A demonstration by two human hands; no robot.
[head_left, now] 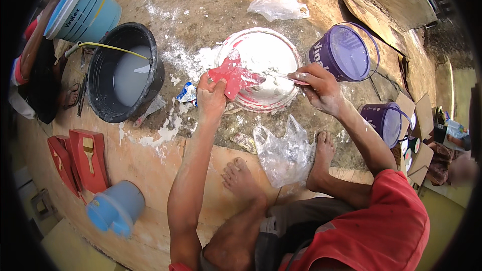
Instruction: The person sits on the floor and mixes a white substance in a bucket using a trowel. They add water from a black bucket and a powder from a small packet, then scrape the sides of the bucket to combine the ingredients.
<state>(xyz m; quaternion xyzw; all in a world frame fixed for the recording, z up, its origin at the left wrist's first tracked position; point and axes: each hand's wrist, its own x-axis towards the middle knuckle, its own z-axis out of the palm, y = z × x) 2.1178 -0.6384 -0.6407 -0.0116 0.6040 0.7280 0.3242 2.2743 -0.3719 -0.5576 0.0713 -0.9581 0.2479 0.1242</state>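
Observation:
A round, shallow tray [237,101] with a red-streaked rim lies on the ground before me, spread with white paste [271,52]. Over its left part my left hand [213,93] is closed on a flat red plastic piece [232,76] with pointed corners, smeared white. At the tray's right side my right hand [321,88] grips a thin, pale-bladed scraper [275,74]. Its tip reaches leftward to the red piece's edge, where a grey-white lump of paste sits. The fingers hide most of the scraper's handle.
Left stand a black tub [158,78] of cloudy liquid, a putty knife [149,110], red paint trays [98,170] and blue buckets [103,12]. Purple pails [346,52] and an open carton [422,115] are right. A plastic bag [286,155] lies between my feet. People sit at both sides.

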